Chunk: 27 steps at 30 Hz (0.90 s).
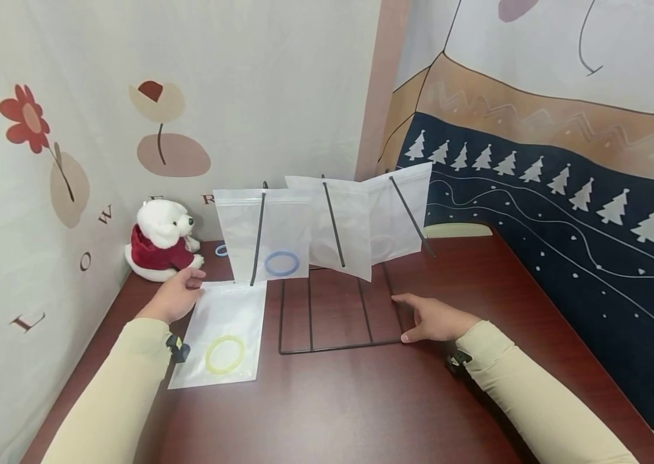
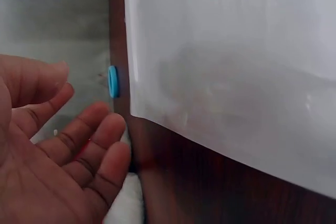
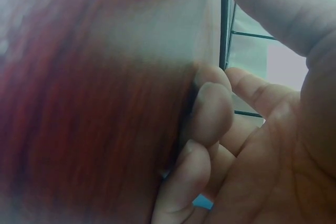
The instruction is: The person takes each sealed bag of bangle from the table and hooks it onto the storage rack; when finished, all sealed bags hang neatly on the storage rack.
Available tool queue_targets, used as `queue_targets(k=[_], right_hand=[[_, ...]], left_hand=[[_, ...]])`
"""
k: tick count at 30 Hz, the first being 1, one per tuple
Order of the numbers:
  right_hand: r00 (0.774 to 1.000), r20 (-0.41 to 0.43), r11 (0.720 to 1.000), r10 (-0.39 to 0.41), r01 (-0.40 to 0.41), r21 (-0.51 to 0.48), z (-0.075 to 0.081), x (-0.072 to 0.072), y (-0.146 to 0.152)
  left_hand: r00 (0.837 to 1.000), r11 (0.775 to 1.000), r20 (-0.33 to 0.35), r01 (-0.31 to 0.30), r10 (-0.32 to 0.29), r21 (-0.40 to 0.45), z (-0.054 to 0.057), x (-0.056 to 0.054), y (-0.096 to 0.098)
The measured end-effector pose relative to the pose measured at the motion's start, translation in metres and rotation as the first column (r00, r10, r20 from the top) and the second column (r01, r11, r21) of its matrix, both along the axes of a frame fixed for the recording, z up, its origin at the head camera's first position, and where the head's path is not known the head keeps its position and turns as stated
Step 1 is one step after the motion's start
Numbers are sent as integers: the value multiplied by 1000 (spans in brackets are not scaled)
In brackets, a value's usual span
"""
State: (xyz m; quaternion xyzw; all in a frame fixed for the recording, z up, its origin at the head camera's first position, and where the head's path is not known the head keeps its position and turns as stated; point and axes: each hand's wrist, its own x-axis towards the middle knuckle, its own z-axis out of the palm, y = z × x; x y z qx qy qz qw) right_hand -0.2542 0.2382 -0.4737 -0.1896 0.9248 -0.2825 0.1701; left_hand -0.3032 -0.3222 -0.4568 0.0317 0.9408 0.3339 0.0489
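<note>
My left hand (image 1: 174, 296) hovers, fingers loosely bent and holding nothing, beside the plush white bear (image 1: 160, 225) and the top of a clear zip bag (image 1: 234, 312). That bag lies flat with a yellow ring (image 1: 225, 354) inside. At the right side of a black wire rack (image 1: 338, 348), my right hand (image 1: 437, 319) touches the frame with index finger and thumb spread along it. Three zip bags stand in the rack: the left bag (image 1: 234, 225) with a blue ring (image 1: 282, 263), a middle bag (image 1: 352, 219) and a right bag (image 1: 413, 200), their contents faint.
A small blue ring (image 1: 221, 250) lies behind the bear's side, at the back of the brown table (image 1: 327, 412). Printed cloth (image 1: 280, 77) hangs behind and at the left, and a dark cloth with white trees (image 1: 564, 258) borders the right. A pale green object (image 1: 457, 230) sits at the back edge.
</note>
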Motion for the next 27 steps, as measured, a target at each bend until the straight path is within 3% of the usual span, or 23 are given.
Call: queue_targets(k=[6, 13, 27], right_hand=[[1000, 3, 1000, 1, -1, -5, 0, 0, 0], [1000, 6, 1000, -11, 11, 0, 0, 0, -1], [1000, 19, 1000, -18, 18, 1, -1, -1, 0]], left_hand=[[997, 999, 71, -10, 13, -45, -4, -3, -1], [983, 996, 182, -12, 28, -92, -5, -6, 2], [986, 990, 160, -18, 41, -143, -9, -10, 5]])
